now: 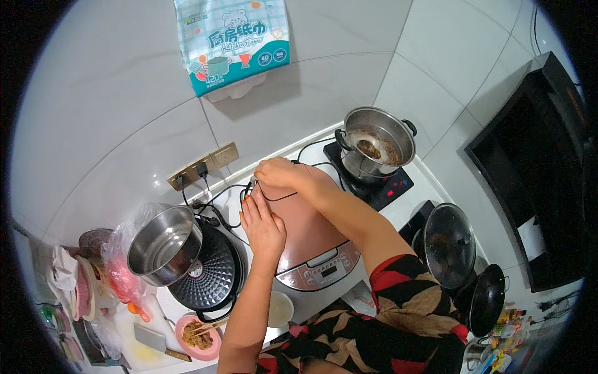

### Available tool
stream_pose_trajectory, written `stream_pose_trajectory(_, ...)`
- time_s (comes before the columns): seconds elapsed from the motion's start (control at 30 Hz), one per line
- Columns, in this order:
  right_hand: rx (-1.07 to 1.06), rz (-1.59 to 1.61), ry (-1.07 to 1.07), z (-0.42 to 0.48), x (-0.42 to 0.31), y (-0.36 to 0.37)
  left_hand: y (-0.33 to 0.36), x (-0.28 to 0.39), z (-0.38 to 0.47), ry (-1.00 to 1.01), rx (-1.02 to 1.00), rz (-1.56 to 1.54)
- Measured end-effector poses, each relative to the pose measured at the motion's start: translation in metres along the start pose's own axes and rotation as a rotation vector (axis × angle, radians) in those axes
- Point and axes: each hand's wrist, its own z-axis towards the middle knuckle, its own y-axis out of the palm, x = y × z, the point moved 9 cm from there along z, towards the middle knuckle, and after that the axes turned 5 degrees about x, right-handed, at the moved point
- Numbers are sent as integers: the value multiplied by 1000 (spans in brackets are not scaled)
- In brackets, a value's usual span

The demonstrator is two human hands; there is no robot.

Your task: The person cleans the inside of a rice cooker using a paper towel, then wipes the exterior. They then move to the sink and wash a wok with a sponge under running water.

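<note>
A large rose-gold rice cooker [308,210] with a button panel [322,271] stands on the counter in front of me, lid down. My left hand [264,229] lies flat against its left side, fingers extended towards the back. Over the cooker's rear left corner bends my right hand [279,172], its fingers curled down at the edge. Close to those fingertips are a small grey piece [253,180] and a black power cord [246,190]. Whether the right fingers grip either is hidden.
Right of the cooker, a steel pot [373,140] with liquid sits on an induction hob [390,189]. Leftward are a black electric griddle [210,271], a tilted steel pot [163,248], a cleaver [152,337] and a pink bowl [183,343] of food with chopsticks. Wall sockets [203,166] hold two plugs.
</note>
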Motion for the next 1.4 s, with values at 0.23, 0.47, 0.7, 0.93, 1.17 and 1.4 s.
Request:
stream_pose_trajectory(0.23,-142,87,-60,7,-18,8,5,-7,-6,0,-17,48)
stream_pose_trajectory(0.47,-88,-191,140,-13,29,-19,9,-12,-11,1,23,42)
stream_pose_trajectory(0.7,38,-332,267,-35,58,-28,11,-7,-7,1,15,55)
stream_pose_trajectory(0.93,223,-381,501,-67,24,-59,6,-6,-7,14,29,51)
stream_pose_trajectory(1.17,280,-424,360,-75,23,-47,7,-5,-5,-13,-17,33)
stream_pose_trajectory(1.4,376,74,-284,-54,-49,-33,11,-10,-7,-44,-51,8)
